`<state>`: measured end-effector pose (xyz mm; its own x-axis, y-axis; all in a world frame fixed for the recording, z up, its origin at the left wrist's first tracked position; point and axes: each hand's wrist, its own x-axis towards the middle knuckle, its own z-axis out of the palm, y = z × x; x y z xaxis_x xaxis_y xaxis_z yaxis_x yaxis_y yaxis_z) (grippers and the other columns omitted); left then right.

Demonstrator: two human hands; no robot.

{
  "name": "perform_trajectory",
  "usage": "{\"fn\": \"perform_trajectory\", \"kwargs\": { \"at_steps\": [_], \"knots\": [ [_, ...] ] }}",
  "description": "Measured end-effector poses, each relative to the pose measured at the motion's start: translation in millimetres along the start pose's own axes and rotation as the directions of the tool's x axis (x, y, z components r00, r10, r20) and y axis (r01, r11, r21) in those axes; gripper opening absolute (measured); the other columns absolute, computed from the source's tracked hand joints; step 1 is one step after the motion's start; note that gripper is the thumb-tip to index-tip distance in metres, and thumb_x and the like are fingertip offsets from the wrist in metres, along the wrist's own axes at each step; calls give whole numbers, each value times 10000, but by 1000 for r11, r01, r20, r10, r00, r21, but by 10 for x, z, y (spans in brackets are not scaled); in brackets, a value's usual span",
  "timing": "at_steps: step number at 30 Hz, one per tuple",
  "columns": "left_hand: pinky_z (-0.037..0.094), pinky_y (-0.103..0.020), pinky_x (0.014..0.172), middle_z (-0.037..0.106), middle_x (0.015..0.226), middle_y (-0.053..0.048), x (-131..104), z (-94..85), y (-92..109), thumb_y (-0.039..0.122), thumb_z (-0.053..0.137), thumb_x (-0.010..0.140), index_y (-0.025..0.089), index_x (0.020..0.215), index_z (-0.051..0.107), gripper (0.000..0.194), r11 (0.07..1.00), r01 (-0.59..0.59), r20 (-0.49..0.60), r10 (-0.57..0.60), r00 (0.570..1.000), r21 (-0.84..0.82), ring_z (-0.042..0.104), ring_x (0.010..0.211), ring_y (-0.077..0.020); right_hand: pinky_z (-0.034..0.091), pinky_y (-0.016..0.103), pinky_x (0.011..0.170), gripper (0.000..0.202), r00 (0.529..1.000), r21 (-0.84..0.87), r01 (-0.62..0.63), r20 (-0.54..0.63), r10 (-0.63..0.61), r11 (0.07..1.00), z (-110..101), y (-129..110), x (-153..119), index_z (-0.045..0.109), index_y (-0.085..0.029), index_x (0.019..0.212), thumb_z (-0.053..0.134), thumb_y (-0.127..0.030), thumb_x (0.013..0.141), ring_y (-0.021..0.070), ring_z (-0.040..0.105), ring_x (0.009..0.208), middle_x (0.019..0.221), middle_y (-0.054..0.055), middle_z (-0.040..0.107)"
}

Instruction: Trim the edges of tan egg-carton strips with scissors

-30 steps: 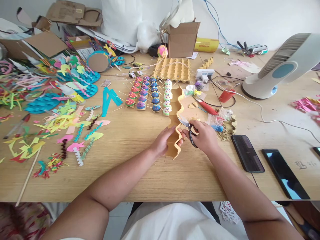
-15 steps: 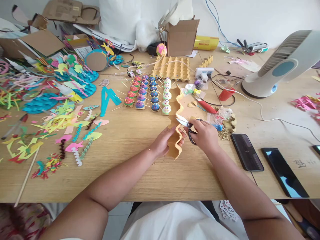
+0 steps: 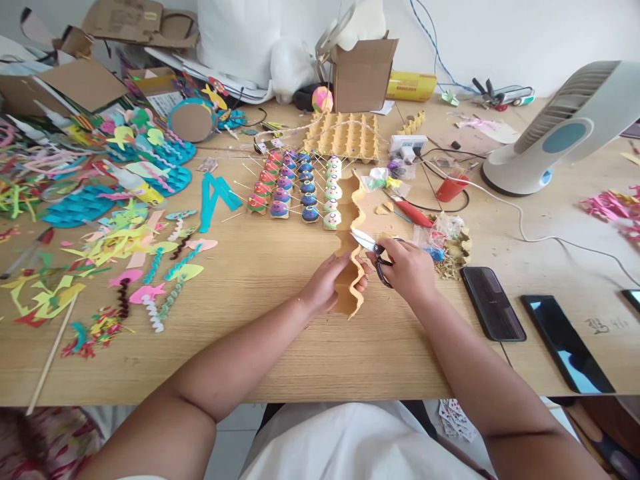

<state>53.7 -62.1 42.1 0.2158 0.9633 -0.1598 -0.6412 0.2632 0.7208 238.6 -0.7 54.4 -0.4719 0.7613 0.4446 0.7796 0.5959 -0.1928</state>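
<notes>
Your left hand is closed around the near half of the tan egg-carton strip, thumb on its inner face and fingers curled beneath; the strip runs away from you in front of your body, its wavy edge facing right. Your right hand is wrapped around the black-handled scissors, with the blade tips over that edge just beyond your left grip; how far the blades are parted, you cannot tell from here. This looks like trimming the wavy edge, so pinch the strip firmly beside the cut without crushing its cups. Fingertips show past the edge, close below the scissors, so tuck them well under before you squeeze. Take short snips that follow each curve, and turn the strip rather than twist your right wrist; molded pulp would probably tear if forced. The far end lies just beside the white-green row of decorated cups, whose thin pins could snag, so turn the strip gently or draw it toward you first. Farther right, let offcuts fall toward the pulp scraps, away from the phone beyond your right forearm.
</notes>
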Motion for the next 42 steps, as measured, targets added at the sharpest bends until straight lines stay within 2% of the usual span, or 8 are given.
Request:
{"fn": "perform_trajectory", "kwargs": {
  "at_steps": [17,22,33,42],
  "knots": [
    [519,-240,545,734,854,-68,2,-20,-9,574,764,813,151,922,668,447,1000,5,-10,-5,1000,12,657,606,-136,289,297,610,270,1000,-6,7,2,-7,1000,22,45,7,715,-204,1016,567,-426,972,202,616,676,772,68,733],
    [512,-243,543,730,846,-62,6,-14,-2,583,765,804,153,900,646,456,999,-9,-35,11,999,37,652,596,-135,284,297,606,312,1000,-4,-6,4,6,1000,25,31,14,715,-200,993,551,-465,987,196,606,655,754,68,729],
    [509,-248,524,728,814,-57,23,-27,-30,602,754,804,156,879,645,465,998,-32,-67,36,997,58,643,571,-134,255,288,583,262,998,-13,-32,48,33,999,53,39,8,706,-207,996,588,-438,963,184,585,627,717,47,705],
    [508,-246,516,718,803,-44,35,-7,-35,591,785,777,163,905,620,476,997,-48,-136,55,989,54,649,577,-137,241,294,577,378,997,-2,-73,35,73,997,67,20,11,699,-218,926,519,-543,988,177,548,590,674,51,680]
  ]
}}
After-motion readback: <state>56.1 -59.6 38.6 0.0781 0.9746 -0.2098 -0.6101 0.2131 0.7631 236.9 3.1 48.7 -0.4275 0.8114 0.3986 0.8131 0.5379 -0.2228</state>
